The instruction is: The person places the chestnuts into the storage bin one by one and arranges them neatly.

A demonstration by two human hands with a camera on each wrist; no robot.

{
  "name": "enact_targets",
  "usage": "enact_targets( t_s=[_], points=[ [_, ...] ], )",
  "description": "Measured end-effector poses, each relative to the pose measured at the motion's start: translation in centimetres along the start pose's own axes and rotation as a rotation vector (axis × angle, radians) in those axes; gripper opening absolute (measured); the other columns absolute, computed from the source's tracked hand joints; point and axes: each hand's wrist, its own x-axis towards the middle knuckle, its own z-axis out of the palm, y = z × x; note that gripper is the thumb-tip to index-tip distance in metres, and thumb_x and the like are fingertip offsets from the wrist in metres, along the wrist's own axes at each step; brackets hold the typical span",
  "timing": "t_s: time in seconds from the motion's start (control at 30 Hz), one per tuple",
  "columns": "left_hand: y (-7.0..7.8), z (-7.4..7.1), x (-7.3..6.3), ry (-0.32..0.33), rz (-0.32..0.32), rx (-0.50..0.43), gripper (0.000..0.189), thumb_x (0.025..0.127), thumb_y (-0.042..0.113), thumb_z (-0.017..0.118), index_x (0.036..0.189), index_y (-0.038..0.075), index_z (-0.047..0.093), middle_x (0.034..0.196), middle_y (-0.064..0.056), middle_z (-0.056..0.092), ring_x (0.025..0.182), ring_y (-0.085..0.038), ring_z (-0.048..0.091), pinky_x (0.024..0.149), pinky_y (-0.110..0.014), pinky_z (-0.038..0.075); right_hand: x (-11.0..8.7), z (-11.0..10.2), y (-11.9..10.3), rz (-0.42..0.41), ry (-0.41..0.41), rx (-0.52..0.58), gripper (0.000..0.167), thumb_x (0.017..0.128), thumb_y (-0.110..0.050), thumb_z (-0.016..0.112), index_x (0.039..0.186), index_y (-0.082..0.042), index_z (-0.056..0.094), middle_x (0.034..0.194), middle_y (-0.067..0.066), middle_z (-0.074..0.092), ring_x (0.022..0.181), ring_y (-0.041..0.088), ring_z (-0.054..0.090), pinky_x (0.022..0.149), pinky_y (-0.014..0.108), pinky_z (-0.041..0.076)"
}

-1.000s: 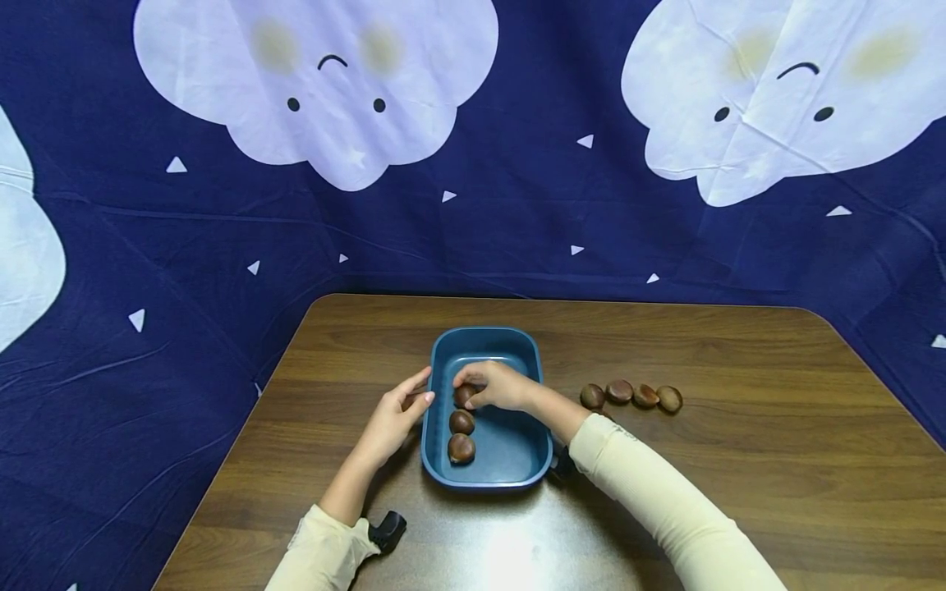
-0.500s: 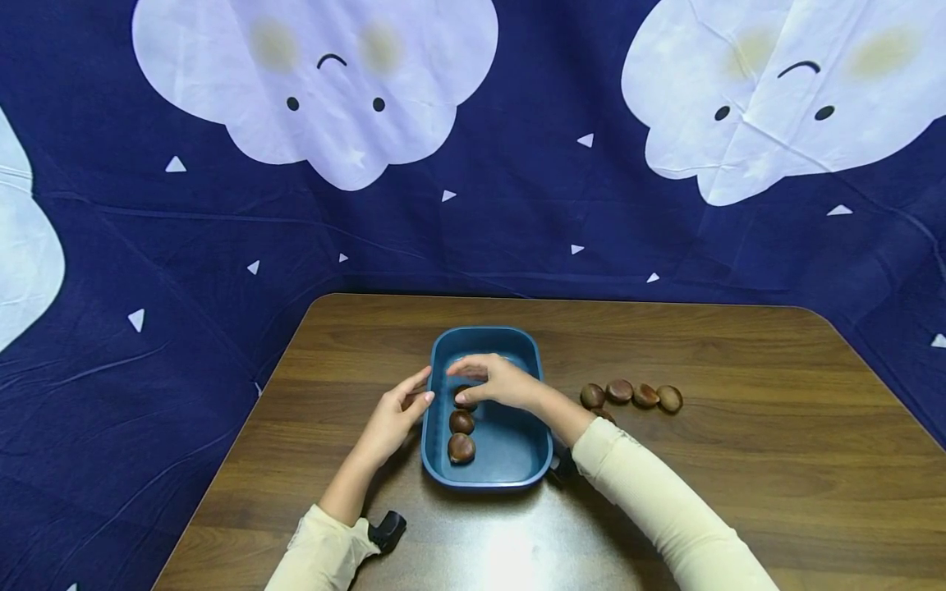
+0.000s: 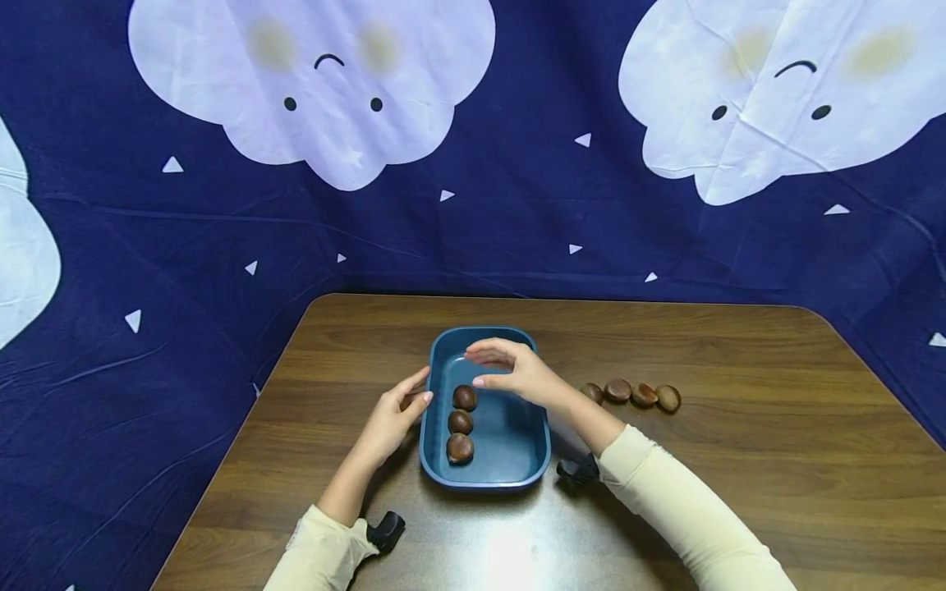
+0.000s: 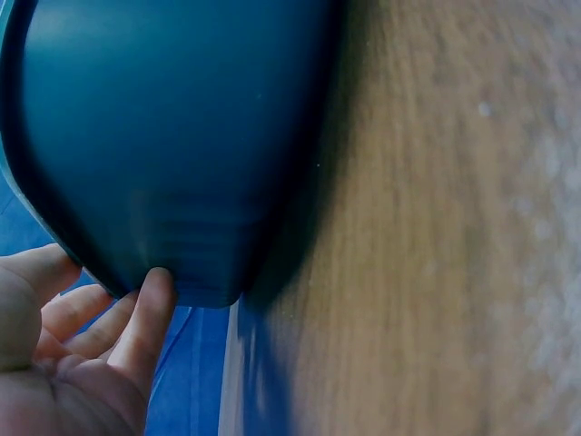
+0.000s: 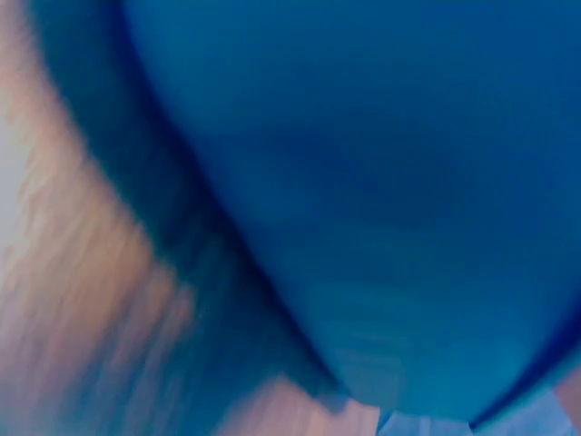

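Note:
A blue rectangular container (image 3: 517, 478) stands on the table, holding three chestnuts (image 3: 460, 449) lined up along its left side. My left hand (image 3: 392, 423) rests its fingertips against the container's left wall; the left wrist view shows those fingers (image 4: 145, 327) touching the outside near the rim. Over the far half of the container hovers my right hand (image 3: 517, 371), fingers spread from the thumb and nothing between them. Its thumb is just right of the farthest chestnut (image 3: 464, 397). The right wrist view is blurred and filled mostly by the container's wall (image 5: 390, 209).
Right of the container, several more chestnuts (image 3: 644, 395) lie in a row on the wooden table (image 3: 739, 460), the leftmost partly behind my right forearm. A dark blue curtain (image 3: 517, 230) with cloud prints hangs beyond the table's back edge.
My right hand has let go of the farthest chestnut in the container, opened, and drawn up and to the right. The left hand has stayed at the container's side.

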Motion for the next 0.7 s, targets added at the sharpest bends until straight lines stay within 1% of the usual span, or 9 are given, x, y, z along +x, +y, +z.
enact_targets(
  t_s=[0.1,0.23,0.4,0.47,0.6,0.63,0.7],
  points=[
    [0.0,0.0,0.0,0.000,0.001,-0.002,0.042,0.090,0.002,0.051,0.130,-0.008,0.040,0.125,-0.027,0.046,0.108,-0.035,0.050,0.088,-0.042,0.043,-0.8,-0.8,-0.3,0.001,0.043,-0.007,0.042,0.081,0.003,0.063,0.121,0.006,0.049,0.119,0.026,0.051,0.110,0.036,0.048,0.092,0.051,0.037],
    [0.0,0.0,0.0,-0.001,-0.001,-0.005,0.042,0.091,0.002,0.051,0.130,-0.008,0.040,0.125,-0.027,0.046,0.108,-0.034,0.050,0.088,-0.042,0.043,-2.1,-2.1,-0.1,0.018,0.095,0.001,0.042,0.081,0.005,0.063,0.120,0.008,0.048,0.119,0.026,0.051,0.110,0.040,0.046,0.092,0.052,0.036],
    [0.0,0.0,0.0,-0.004,-0.011,-0.009,0.043,0.091,0.002,0.051,0.131,-0.007,0.040,0.125,-0.027,0.046,0.108,-0.034,0.050,0.087,-0.041,0.044,-3.9,-4.0,1.8,0.023,0.144,0.026,0.047,0.080,0.005,0.063,0.122,0.011,0.044,0.121,0.027,0.049,0.112,0.034,0.047,0.093,0.048,0.037],
    [0.0,0.0,0.0,-0.004,-0.012,-0.010,0.043,0.091,0.002,0.051,0.131,-0.007,0.040,0.124,-0.028,0.046,0.108,-0.034,0.050,0.086,-0.041,0.044,-4.7,-4.7,2.3,0.029,0.165,0.027,0.048,0.080,0.004,0.064,0.123,0.010,0.044,0.121,0.028,0.049,0.112,0.034,0.047,0.093,0.046,0.037],
    [-0.1,0.0,0.1,-0.002,-0.016,-0.017,0.043,0.091,0.002,0.051,0.131,-0.007,0.040,0.125,-0.028,0.046,0.107,-0.034,0.050,0.086,-0.040,0.045,-6.4,-5.6,2.4,0.032,0.198,-0.020,0.046,0.079,0.006,0.064,0.120,0.010,0.046,0.117,0.031,0.049,0.109,0.039,0.047,0.090,0.048,0.040],
    [-0.1,0.0,0.1,-0.002,-0.016,-0.021,0.043,0.091,0.002,0.051,0.131,-0.007,0.040,0.125,-0.027,0.046,0.108,-0.034,0.050,0.086,-0.040,0.045,-6.8,-5.7,2.2,0.036,0.205,-0.033,0.045,0.078,0.007,0.064,0.119,0.010,0.047,0.116,0.031,0.050,0.109,0.039,0.048,0.089,0.049,0.040],
    [-0.1,0.0,0.1,-0.003,-0.019,-0.030,0.043,0.091,0.002,0.051,0.131,-0.007,0.040,0.126,-0.027,0.045,0.108,-0.034,0.050,0.086,-0.040,0.045,-7.7,-5.8,1.9,0.049,0.214,-0.065,0.043,0.078,0.009,0.064,0.118,0.010,0.048,0.115,0.030,0.051,0.106,0.035,0.051,0.086,0.053,0.039]
  ],
)
